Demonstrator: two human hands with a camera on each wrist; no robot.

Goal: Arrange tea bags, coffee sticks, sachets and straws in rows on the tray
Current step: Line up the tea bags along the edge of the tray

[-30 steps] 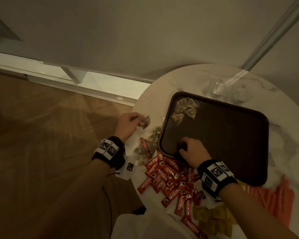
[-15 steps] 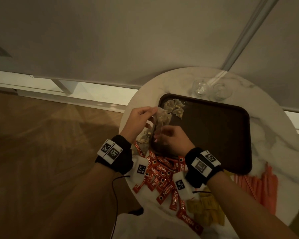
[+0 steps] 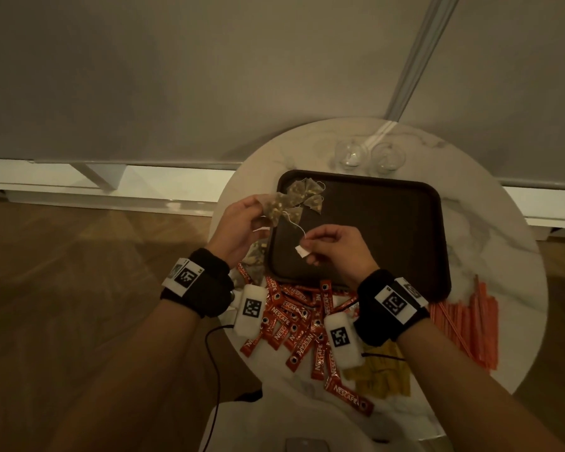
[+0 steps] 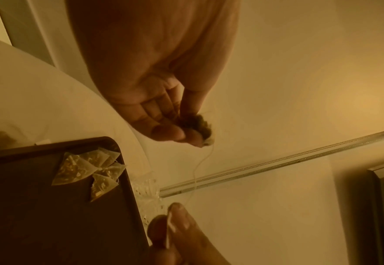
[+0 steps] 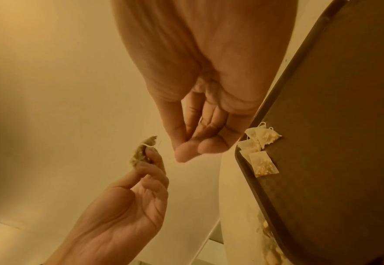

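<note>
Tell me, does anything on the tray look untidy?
Yes. The tea bags sit bunched in the far left corner of the tray, overlapping with points turned different ways, not in a row.

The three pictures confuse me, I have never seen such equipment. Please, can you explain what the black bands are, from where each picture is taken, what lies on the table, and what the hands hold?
No machine works here: a person uses two bare hands. The black wristbands carry small cameras. The wide picture comes from a head camera looking down; the two yellowish ones look along each wrist at the fingers.

On the round table is a dark tray with a few tea bags in its far left corner. Nearer lie red coffee sticks, yellow sachets and orange straws; two glasses stand behind the tray.

The left hand pinches a tea bag. The right hand pinches its string near the white tag.
</note>
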